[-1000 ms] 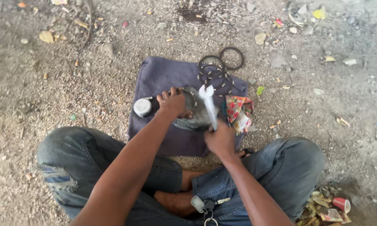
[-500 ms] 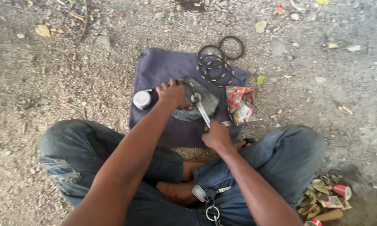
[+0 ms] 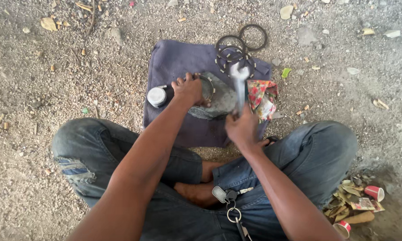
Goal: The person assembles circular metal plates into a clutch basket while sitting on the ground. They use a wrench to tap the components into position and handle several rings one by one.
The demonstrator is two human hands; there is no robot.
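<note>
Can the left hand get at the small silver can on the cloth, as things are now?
Probably yes. The left hand rests on the grey stone, and the silver can stands just beside it on the purple cloth, with nothing between them.

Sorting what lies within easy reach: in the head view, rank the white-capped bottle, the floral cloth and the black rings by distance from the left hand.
From the left hand:
1. White-capped bottle, just beside it, outward.
2. Floral cloth, across the stone.
3. Black rings, at the mat's far corner.

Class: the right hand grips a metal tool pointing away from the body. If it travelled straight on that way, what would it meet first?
Probably the cluster of dark rubber rings at the far edge of the purple cloth, just beyond the blurred silver metal tool in the right hand; depth is unclear.
</note>
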